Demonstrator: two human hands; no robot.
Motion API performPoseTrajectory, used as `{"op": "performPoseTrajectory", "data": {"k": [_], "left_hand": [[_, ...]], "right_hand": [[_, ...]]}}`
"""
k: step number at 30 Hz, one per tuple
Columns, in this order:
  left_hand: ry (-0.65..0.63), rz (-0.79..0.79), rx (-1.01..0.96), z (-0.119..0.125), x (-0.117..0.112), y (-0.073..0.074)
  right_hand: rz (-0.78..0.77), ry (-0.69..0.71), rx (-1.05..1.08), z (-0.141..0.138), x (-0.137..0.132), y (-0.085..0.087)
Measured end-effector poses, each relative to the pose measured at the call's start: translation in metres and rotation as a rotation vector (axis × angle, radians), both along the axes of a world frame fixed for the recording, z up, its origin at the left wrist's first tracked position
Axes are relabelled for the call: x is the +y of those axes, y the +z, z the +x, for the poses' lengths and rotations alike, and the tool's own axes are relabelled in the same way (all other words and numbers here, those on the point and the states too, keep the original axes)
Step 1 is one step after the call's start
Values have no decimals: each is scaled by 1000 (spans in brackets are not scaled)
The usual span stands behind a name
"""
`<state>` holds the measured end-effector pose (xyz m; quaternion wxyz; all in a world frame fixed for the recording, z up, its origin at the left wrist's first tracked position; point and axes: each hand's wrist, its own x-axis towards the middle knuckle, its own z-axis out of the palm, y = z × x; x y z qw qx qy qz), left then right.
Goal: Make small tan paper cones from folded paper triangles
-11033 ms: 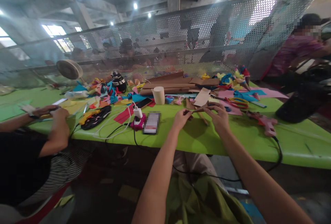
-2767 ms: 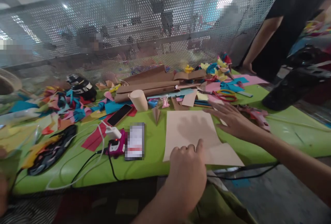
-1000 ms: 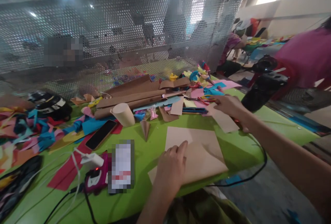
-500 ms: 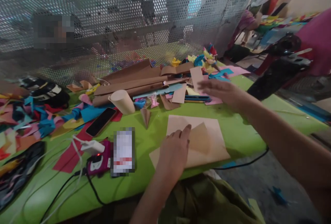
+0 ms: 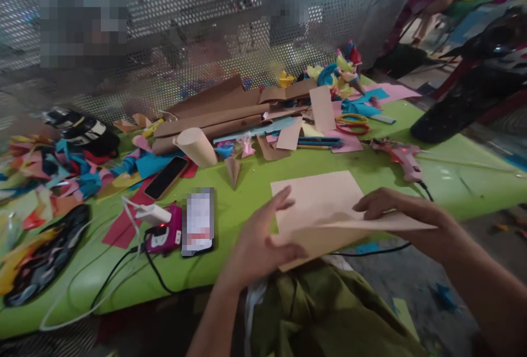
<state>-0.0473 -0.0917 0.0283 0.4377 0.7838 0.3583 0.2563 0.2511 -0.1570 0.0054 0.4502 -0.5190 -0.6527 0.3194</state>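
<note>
A pale tan sheet of paper (image 5: 317, 197) lies near the table's front edge, its near side raised in a fold toward me. My right hand (image 5: 399, 208) grips the right end of that raised part, fingers curled over it; a corner sticks out past the hand. At the left edge, my left hand (image 5: 263, 236) has its fingers spread, with the thumb against the near flap. Beyond the sheet stands a small brown paper cone (image 5: 233, 172). A pink glue gun (image 5: 405, 160) with a red light rests behind my right hand.
Left are a phone (image 5: 167, 177), a blurred-out phone-like object (image 5: 198, 222), a magenta power adapter (image 5: 164, 233) and loose cables. Brown paper rolls (image 5: 209, 123), a tan paper tube (image 5: 197, 147) and scissors (image 5: 352, 124) lie behind. Colourful scraps (image 5: 69, 173) pile up left, before a perforated metal screen (image 5: 206, 44).
My right hand has come down from the back of the table and taken hold of the sheet. My left hand moved to its left edge. The near side is now raised; the glue gun shows.
</note>
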Motion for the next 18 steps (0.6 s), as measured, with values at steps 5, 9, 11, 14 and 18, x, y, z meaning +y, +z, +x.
{"op": "performPoseTrajectory", "data": {"k": [5,9,11,14,18], "left_hand": [[-173,-25,6,-25,-19,-20],[-266,208,124,-32,-22,-29],[-230,262,137,-34,-26,-28],[-81,214,104,-34,-36,-24],[247,10,153,-20,-38,-24]], "right_hand": [[191,-12,158,-15,-2,3],[235,45,251,-26,5,-4],[209,64,286,-26,8,-10],[18,32,306,-23,9,-17],[-346,-189,304,-25,16,-18]]}}
